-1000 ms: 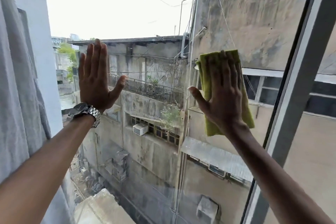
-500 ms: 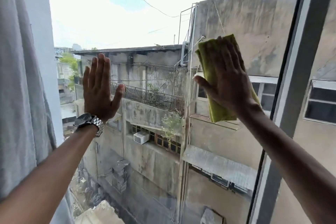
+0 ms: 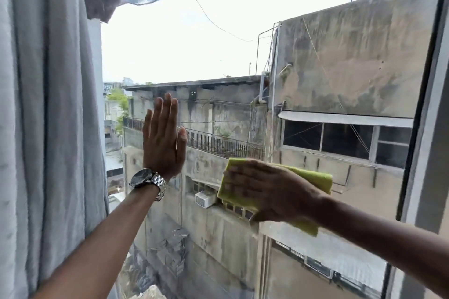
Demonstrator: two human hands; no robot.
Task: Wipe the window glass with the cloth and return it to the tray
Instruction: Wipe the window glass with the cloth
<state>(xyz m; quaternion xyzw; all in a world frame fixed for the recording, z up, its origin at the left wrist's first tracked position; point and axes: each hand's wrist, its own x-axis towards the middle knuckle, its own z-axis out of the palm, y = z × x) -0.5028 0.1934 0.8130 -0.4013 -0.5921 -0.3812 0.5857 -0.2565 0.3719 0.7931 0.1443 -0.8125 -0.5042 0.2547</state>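
A large pane of window glass (image 3: pixel 218 51) fills the view, with grey buildings behind it. My right hand (image 3: pixel 269 190) lies flat on a folded yellow-green cloth (image 3: pixel 318 178) and presses it against the glass at mid height, fingers pointing left. My left hand (image 3: pixel 164 139), with a metal watch on the wrist, rests flat on the glass to the left of the cloth, fingers together and pointing up, holding nothing. No tray is in view.
A pale grey curtain (image 3: pixel 46 116) hangs along the left edge, close to my left forearm. A dark window frame post (image 3: pixel 422 128) runs down the right side, just beyond the cloth.
My right hand swept the cloth down and to the left and turned so that the fingers point left instead of up. My left hand's thumb drew in. The view tilted up.
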